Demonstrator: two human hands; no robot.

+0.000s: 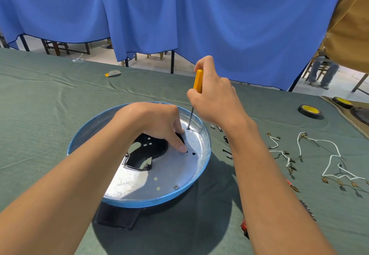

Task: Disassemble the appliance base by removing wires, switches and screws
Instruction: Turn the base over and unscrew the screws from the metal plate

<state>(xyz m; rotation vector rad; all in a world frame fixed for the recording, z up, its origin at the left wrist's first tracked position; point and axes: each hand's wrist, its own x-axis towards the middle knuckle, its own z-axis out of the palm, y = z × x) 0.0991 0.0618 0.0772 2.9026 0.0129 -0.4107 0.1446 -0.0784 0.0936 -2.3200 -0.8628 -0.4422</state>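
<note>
Right hand (215, 99) is closed round the yellow handle of a screwdriver (198, 81), held nearly upright, its tip set on a screw (188, 128) in the far side of the silver plate. Left hand (153, 123) lies just beside it on the same plate, fingers bent, one fingertip (182, 148) pressing by a small hole at the edge of the black opening; whether it grips that edge I cannot tell. Beneath both hands sits the blue-rimmed appliance base (139, 202) on the cloth-covered desk (50, 115). Another screw (176, 186) sits in the plate nearer the person, between the forearms. Loose screws (226, 152) lie just under the right wrist, white wires (329, 161) further right, and a tape roll (310, 111) well beyond them.
</note>
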